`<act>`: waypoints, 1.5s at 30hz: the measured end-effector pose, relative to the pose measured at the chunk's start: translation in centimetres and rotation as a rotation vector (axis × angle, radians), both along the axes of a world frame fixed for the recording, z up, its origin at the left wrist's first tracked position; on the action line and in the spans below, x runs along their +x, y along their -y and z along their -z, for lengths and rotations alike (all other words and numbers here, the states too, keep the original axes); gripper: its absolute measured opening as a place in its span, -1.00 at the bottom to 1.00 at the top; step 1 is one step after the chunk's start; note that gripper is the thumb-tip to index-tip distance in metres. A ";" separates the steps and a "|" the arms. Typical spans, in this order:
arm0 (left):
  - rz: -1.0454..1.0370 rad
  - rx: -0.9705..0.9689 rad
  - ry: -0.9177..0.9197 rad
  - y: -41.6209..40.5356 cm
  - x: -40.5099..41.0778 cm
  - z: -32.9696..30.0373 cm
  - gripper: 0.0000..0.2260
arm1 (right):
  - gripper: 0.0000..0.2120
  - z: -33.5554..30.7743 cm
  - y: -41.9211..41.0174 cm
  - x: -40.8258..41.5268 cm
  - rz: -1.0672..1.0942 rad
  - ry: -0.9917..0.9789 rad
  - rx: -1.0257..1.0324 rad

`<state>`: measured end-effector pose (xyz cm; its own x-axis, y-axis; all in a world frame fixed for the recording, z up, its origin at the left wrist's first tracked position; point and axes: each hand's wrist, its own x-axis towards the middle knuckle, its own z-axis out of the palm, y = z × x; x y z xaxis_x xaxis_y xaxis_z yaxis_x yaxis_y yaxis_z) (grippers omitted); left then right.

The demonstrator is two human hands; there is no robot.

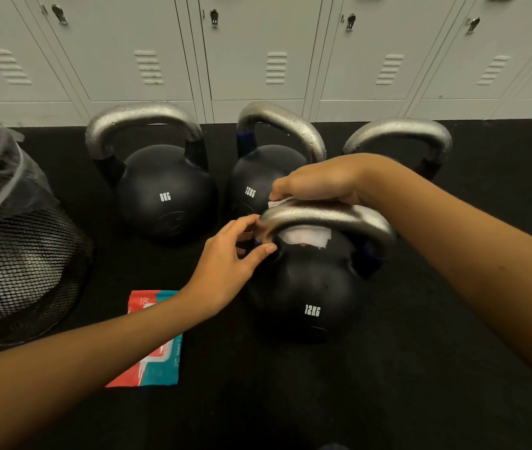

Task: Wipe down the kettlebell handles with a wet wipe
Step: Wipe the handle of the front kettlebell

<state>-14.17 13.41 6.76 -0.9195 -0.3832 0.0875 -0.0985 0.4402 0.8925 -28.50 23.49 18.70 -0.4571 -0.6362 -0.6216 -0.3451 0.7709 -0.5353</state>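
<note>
White wet wipe (303, 239) draped over upright black kettlebell's (306, 287) silver handle (326, 217).

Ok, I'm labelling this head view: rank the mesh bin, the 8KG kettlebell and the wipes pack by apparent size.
1. Mesh bin, though cut off at the frame edge.
2. 8KG kettlebell, close behind; nearness may favour the bin.
3. Wipes pack, partly hidden by an arm.

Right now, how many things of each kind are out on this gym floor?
Kettlebells: 4, the near 12KG kettlebell, the far 12KG kettlebell, the 8KG kettlebell, and a fourth kettlebell mostly hidden
Wet wipes: 1, the wet wipe
Wipe packs: 1, the wipe pack
Mesh bins: 1, the mesh bin
Total: 7
</note>
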 end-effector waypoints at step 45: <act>0.020 0.001 -0.001 0.0 0.0 0.0 -0.62 | -0.62 10.2 -12.9 -0.1 0.739 0.387 -0.861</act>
<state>-14.14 13.37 6.76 -0.9268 -0.3651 0.0878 -0.0891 0.4409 0.8931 -28.61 36.41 8.51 -0.7637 -0.5730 -0.2974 0.3275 0.0531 -0.9434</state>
